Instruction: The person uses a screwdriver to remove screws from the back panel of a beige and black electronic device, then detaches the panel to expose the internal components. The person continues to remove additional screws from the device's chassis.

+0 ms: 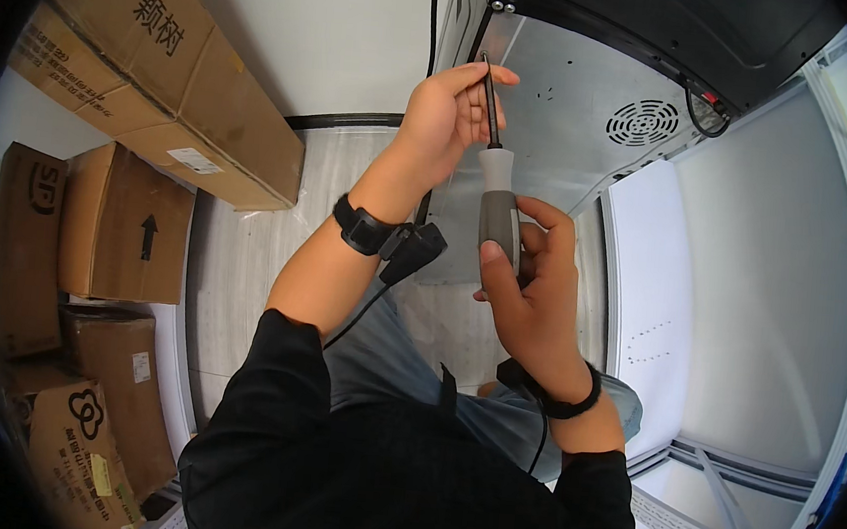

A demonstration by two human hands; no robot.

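Note:
My right hand (pixel 533 283) is wrapped round the thick two-tone grey handle of a screwdriver (pixel 498 206). Its long dark shaft points away from me, with the tip against the upper left edge of a silver metal panel (pixel 555 106). My left hand (pixel 445 117) is closed at the far end of that shaft, thumb and forefinger pinched about the tip and the other fingers curled. Whether a screw sits between those fingertips cannot be made out. The panel belongs to a machine with a black top part (pixel 670 35).
Cardboard boxes (pixel 128 221) are stacked along the left, with a tall carton (pixel 175 76) behind them. A round vent (pixel 643 123) and a black cable (pixel 706 116) are on the machine. To the right stands a white-panelled metal frame (pixel 764 242). Black straps with small devices circle both wrists.

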